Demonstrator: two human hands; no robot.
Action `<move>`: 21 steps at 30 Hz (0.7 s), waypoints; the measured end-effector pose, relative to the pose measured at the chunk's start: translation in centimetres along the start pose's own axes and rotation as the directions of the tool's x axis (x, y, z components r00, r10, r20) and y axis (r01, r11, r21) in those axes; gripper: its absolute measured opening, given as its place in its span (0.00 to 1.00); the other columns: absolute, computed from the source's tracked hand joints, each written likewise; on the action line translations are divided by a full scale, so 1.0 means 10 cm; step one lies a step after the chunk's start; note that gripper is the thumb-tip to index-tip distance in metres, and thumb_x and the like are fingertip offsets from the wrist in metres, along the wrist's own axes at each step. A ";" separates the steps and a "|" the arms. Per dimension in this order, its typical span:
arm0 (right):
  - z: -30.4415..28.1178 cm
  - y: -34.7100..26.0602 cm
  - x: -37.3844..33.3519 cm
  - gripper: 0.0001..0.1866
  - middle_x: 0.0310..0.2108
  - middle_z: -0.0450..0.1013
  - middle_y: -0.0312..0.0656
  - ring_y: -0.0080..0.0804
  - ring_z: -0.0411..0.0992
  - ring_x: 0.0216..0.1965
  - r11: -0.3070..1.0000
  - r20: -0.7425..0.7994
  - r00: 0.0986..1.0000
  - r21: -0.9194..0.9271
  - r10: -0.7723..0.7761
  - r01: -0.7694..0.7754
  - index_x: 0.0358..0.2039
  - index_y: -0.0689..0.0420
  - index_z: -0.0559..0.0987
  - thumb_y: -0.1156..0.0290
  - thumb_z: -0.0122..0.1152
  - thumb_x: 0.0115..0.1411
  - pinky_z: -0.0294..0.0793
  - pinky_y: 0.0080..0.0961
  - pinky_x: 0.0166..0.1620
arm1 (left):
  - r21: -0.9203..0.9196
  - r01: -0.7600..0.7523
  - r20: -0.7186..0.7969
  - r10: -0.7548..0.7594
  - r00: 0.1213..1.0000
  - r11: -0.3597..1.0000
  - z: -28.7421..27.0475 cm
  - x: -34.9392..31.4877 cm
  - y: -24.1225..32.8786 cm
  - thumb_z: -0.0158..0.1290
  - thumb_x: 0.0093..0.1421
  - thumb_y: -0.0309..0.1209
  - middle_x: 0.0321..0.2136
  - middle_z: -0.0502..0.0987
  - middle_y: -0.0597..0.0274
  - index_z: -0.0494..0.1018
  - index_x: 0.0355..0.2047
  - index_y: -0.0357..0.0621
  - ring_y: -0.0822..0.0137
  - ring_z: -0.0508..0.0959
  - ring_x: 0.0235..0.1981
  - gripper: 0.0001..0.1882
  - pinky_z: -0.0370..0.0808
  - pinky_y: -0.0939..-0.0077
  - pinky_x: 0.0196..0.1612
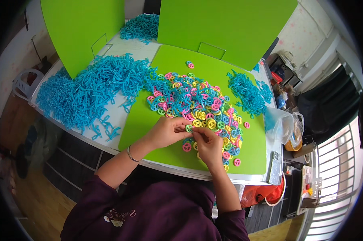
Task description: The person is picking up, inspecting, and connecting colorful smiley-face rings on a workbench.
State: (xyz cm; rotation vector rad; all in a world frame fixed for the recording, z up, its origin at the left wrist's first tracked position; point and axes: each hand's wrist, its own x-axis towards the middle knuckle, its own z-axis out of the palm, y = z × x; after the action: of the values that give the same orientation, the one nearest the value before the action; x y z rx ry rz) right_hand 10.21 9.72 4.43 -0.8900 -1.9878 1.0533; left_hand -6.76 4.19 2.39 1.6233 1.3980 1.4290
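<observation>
Near the front of the green mat, my left hand (165,132) pinches a small green spoked plastic wheel (189,128) between thumb and fingers. My right hand (209,148) is closed too, its thumb and fingertips pressed together at the wheel's right edge; whatever they grip is hidden. Just beyond both hands spreads a heap of pink, yellow, blue and green spoked wheels (210,123). Small blue forked plastic pieces (181,96) lie scattered on top of that heap. One pink wheel (186,147) rests on the mat below my fingers.
A large pile of blue forked pieces (89,88) covers the table's left side; a smaller pile (247,93) sits on the right. Upright green boards (225,28) stand at the back. A phone (275,168) and a clear plastic bag (279,124) are at the right edge.
</observation>
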 end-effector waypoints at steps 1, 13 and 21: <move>0.00 0.02 0.00 0.06 0.28 0.78 0.40 0.19 0.75 0.29 0.998 -0.008 0.999 0.046 0.042 -0.042 0.35 0.65 0.80 0.78 0.60 0.57 0.73 0.16 0.34 | -0.030 -0.005 -0.003 0.005 1.000 1.000 0.01 0.00 0.00 0.62 0.51 0.27 0.26 0.80 0.56 0.75 0.38 0.35 0.72 0.81 0.28 0.15 0.78 0.78 0.35; -0.04 0.06 0.03 0.08 0.30 0.77 0.39 0.19 0.74 0.30 0.917 0.113 0.967 0.310 0.228 -0.252 0.37 0.66 0.79 0.77 0.60 0.57 0.75 0.16 0.35 | -0.121 0.054 0.062 -0.047 0.997 0.991 -0.02 0.00 0.07 0.61 0.53 0.28 0.28 0.80 0.59 0.75 0.39 0.36 0.75 0.80 0.31 0.14 0.78 0.79 0.38; 0.02 0.07 -0.01 0.08 0.30 0.77 0.40 0.20 0.74 0.29 0.971 -0.001 0.996 0.225 0.087 -0.085 0.37 0.66 0.79 0.77 0.59 0.58 0.74 0.16 0.34 | -0.298 0.064 0.023 -0.060 0.998 0.952 0.01 0.01 -0.01 0.61 0.54 0.28 0.25 0.79 0.62 0.76 0.39 0.38 0.77 0.77 0.27 0.13 0.76 0.81 0.32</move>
State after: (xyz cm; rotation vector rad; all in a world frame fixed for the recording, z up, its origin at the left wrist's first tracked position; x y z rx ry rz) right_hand 10.22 9.88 3.70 -0.8629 -1.7908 1.2905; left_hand -6.69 4.37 2.27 1.3812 1.1493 1.5071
